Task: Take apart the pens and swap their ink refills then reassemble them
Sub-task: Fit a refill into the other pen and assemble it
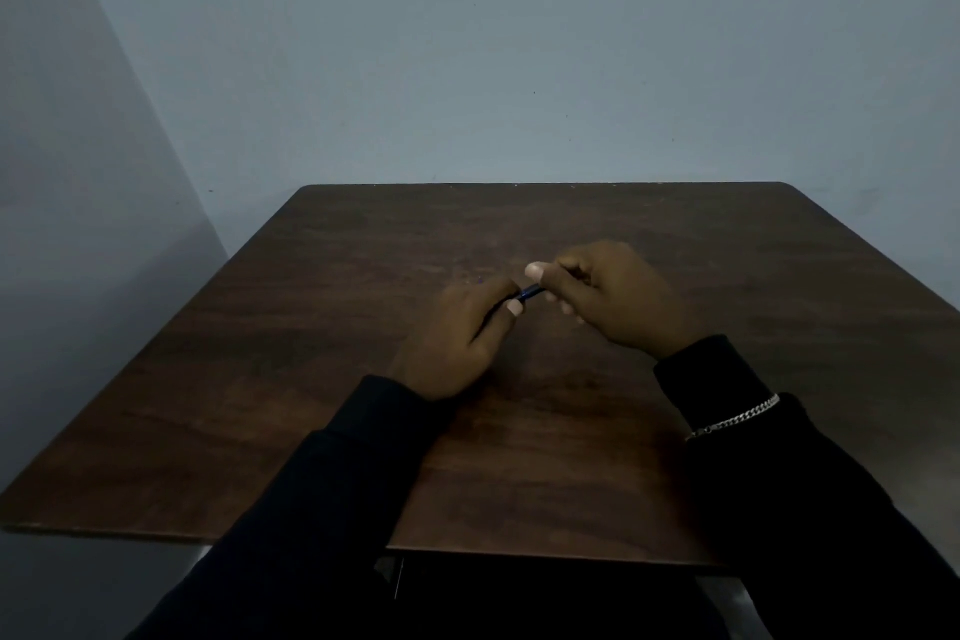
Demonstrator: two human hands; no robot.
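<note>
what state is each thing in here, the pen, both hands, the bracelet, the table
pen: dark blue, held between both hands above the table, only a short stretch visible, whether it is apart cannot be told
left hand: closed on the pen's left end
right hand: closed on the pen's right end
bracelet: silver chain, worn over the right sleeve
table: dark wood, small purple speck beyond the left hand

Your two hands meet over the middle of the table [311, 379], with your left hand [457, 333] to the left and a little nearer you and your right hand [613, 296] to the right and slightly farther back. A pen [531, 294] runs between them, gripped at each end. A bracelet [735, 418] sits on your right wrist. The wall [467, 42] stands behind the table's far edge.
</note>
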